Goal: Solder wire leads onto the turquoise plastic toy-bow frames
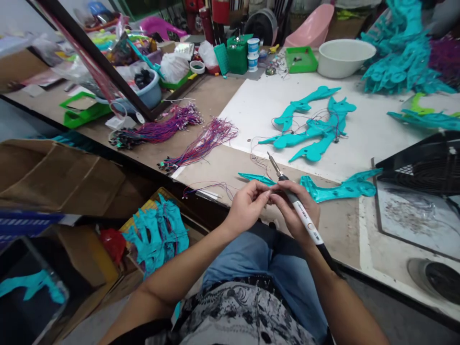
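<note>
My right hand (300,206) is closed round a white and black soldering iron (304,218), its metal tip pointing up and away over the table edge. Thumb and fingers of my left hand (247,203) are pinched together, meeting the right fingertips. Thin wires (262,163) run near the fingers, but what the left pinch holds is too small to make out. Just beyond my hands lies a turquoise plastic part (341,188), partly hidden by them. More turquoise parts (312,129) with thin wires across them lie on the white sheet further back.
Bundles of purple-red wires (168,124) lie to the left. A black fan (427,163) stands at right beside a metal can (434,278). At the back are a white basin (345,57), a green tray (301,60) and a turquoise pile (398,62). A box of turquoise parts (160,235) is below left.
</note>
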`<state>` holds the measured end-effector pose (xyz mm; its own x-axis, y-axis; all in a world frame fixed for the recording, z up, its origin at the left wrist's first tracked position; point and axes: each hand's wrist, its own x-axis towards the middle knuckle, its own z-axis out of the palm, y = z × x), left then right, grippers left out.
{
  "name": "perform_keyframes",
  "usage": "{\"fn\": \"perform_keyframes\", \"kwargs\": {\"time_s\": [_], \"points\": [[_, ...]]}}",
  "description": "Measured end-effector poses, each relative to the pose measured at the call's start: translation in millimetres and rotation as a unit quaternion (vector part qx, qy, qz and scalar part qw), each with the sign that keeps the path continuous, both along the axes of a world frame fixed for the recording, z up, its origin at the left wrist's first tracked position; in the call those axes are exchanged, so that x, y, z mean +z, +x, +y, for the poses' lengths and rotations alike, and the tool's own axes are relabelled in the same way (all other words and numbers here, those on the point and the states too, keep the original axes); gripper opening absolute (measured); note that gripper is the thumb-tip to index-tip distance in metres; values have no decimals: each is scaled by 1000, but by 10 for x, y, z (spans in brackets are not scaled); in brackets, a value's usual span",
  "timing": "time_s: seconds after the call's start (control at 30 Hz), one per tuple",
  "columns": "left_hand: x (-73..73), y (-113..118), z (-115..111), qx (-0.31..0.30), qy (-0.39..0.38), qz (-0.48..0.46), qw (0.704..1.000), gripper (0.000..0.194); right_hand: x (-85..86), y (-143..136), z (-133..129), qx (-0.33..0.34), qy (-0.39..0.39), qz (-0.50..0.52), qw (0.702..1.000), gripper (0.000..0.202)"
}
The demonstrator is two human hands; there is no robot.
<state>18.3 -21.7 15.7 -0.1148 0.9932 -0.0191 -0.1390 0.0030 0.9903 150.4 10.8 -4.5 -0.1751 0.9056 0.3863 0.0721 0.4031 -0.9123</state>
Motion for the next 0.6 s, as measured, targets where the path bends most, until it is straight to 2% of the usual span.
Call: {"fn": "perform_keyframes", "kwargs": {"time_s": [0.1,0.17,0.23,0.3,0.33,0.37,0.4,0.43,0.5,0.57,0.6], "points": [[117,-119,-68,-40,-10,-26,999,25,93,-93,-75,-27,53,-11,998,22],[140,-264,-103,-75,27,26,996,33,193,-123,-107,-29,68,-2,997,23],[73,-482,-124,-90,91,170,977,56,313,-136,-114,-28,77,31,996,26],[-85,-759,-134,-55,118,349,928,74,428,-123,-98,-28,90,70,993,28],[-180,-903,-141,-21,103,416,903,68,473,-105,-83,-32,98,84,991,29],[-269,-1041,-153,18,74,451,889,52,506,-80,-67,-36,105,91,990,29],[-337,-1164,-175,49,44,457,887,33,524,-47,-50,-41,109,91,989,29],[-372,-1265,-210,62,15,435,898,19,527,-11,-37,-48,109,90,989,29],[-314,-1378,-319,34,-24,311,949,17,489,57,-27,-62,99,90,989,29],[-94,-1366,-458,-12,-21,117,993,19,408,97,-53,-69,75,86,991,29],[56,-1321,-523,-15,-2,15,1000,20,359,101,-81,-67,57,77,993,28]]}}
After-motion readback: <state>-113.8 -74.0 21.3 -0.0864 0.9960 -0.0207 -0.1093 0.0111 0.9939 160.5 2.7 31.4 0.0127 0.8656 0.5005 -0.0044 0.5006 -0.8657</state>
